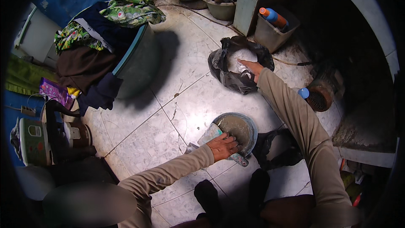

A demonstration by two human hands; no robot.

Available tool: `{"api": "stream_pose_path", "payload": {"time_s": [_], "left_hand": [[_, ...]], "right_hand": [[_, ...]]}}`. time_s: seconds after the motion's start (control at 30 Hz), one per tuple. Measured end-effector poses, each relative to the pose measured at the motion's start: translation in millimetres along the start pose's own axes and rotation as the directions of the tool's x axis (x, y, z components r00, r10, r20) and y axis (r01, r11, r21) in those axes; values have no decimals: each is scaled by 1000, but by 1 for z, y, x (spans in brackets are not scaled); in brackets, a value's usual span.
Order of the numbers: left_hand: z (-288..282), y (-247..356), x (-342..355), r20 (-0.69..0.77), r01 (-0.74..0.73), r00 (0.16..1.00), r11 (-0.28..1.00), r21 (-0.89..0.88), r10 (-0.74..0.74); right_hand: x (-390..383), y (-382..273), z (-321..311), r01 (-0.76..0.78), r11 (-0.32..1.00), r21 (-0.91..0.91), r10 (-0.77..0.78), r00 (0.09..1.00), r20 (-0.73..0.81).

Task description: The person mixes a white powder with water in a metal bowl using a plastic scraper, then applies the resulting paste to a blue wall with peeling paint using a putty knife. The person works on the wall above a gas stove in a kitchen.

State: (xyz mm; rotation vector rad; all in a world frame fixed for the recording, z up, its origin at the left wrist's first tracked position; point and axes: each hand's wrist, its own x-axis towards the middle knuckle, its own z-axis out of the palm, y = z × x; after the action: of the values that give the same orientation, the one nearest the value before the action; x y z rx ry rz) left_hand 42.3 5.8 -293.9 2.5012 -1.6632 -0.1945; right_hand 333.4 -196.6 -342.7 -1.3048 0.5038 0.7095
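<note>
While the left hand (pixel 223 146) lies across a flat trowel (pixel 239 159) at the left rim of a round bowl (pixel 255 131), the right hand (pixel 252 68) reaches into an open black plastic bag (pixel 217 66). Left fingers: slightly bent, a little apart, over tool and rim; cannot tell whether they grip. Right fingers: one extended against white powder (pixel 237 57), others powder-coated; cannot tell whether they clasp any. Bowl contents: wet grey mix (pixel 236 126). Bowl stands on pale tiled floor (pixel 139 152), nearer the body than the bag. Close obstacles: second black plastic bag (pixel 276 150) just right of the bowl, between it and the right forearm; two dark-covered feet (pixel 209 196) below the bowl. Beside the right forearm, a rusty metal cylinder (pixel 319 100) and a blue cap (pixel 303 93). Beyond the powder bag, a grey plastic container (pixel 270 38) holds a blue bottle with orange cap (pixel 274 17); farther back stands a basin (pixel 222 12) with dark plastic in it. Left side: large tub (pixel 141 69) heaped with clothes (pixel 86 69), purple packet (pixel 57 93) near it, green-and-white appliance (pixel 33 141) nearer the body.
</note>
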Motion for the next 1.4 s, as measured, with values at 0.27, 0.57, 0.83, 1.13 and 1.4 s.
{"api": "stream_pose_path", "payload": {"time_s": [0.27,0.57,0.83,1.13,1.4], "left_hand": [[4,3,6,32,-42,999,998,41,40],[-79,15,-26,-117,-7,993,995,-101,-5],[-106,34,-55,-98,23,994,983,-184,-42],[-106,49,-62,-65,23,997,979,-204,-37],[-105,53,-66,-60,35,997,977,-209,-49]], "right_hand": [[-6,-5,-5,20,988,153,-30,998,60],[-44,-45,6,-16,929,369,-83,964,251],[-196,-23,28,-73,993,90,26,898,439],[-188,124,41,-319,944,-84,329,925,188],[-140,174,71,-26,786,-618,41,999,9]]}}
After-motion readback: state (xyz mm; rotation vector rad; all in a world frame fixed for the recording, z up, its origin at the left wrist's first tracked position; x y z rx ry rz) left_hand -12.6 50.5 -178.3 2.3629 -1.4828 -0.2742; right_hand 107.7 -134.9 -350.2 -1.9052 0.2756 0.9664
